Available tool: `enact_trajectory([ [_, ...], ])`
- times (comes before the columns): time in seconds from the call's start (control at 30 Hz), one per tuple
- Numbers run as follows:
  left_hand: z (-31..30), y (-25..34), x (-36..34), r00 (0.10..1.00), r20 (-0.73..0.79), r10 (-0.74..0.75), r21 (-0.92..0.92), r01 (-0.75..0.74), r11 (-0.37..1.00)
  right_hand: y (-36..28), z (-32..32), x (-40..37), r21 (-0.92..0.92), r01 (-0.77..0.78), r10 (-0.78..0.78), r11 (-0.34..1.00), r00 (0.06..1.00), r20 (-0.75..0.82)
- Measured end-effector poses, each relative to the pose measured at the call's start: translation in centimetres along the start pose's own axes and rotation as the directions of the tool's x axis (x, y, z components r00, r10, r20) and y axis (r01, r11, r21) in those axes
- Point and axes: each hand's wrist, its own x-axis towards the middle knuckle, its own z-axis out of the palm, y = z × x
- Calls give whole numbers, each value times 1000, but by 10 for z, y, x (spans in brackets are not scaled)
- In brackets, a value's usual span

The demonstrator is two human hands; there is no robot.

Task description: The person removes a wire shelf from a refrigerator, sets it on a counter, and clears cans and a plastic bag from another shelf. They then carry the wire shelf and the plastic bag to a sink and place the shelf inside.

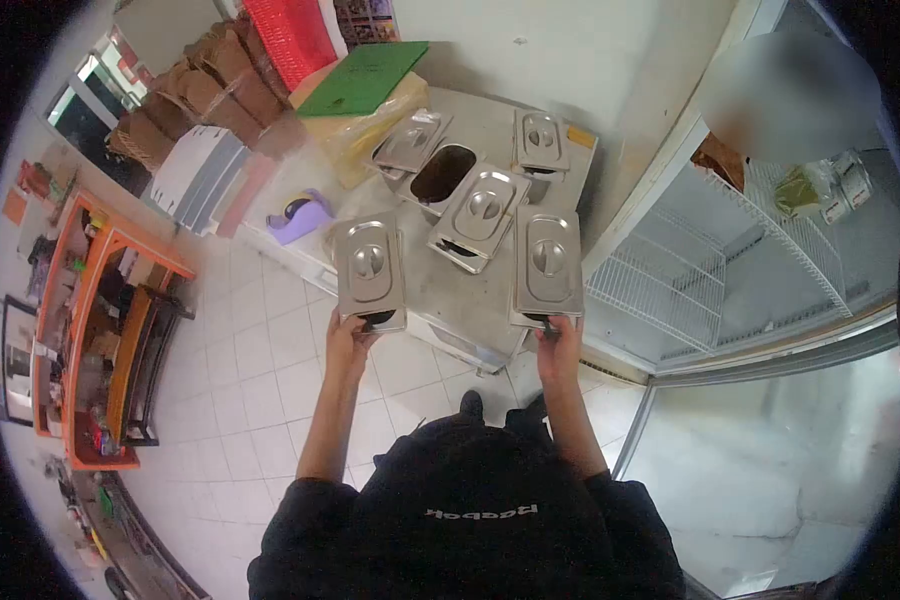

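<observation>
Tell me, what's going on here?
A person stands at a table. Their left hand grips a lidded metal pan by its near end; their right hand holds a similar pan likewise. Beyond, on the table, are three other lidded pans and an open pan. White wire racks show to the right.

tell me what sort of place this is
Probably a food-service kitchen or food shop: several lidded steel pans at a worktop, and wire shelves beside it in what looks like a fridge.

The head-worn camera looks steeply down over the counter (457, 297).
</observation>
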Motion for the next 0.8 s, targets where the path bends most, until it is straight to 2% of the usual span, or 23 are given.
enact_trajectory([
  [0.17,18,-23,20,1000,1,21,-95,-21,995,25,8,7,32,9,-7,999,998,-70],
  [0.4,55,-49,56,988,-36,149,-210,-154,966,44,16,22,43,68,-70,997,996,57],
  [0.5,51,-61,87,961,-37,273,-205,-275,939,45,22,30,-14,49,-47,999,995,88],
  [0.6,48,-58,101,974,-53,219,-237,-225,945,45,26,32,-89,51,-43,995,994,99],
  [0.7,48,-56,101,952,73,296,-164,-282,945,36,22,34,-194,21,8,981,988,152],
  [0.8,65,-39,64,984,94,153,-79,-146,986,17,10,30,-326,-34,115,945,965,234],
])
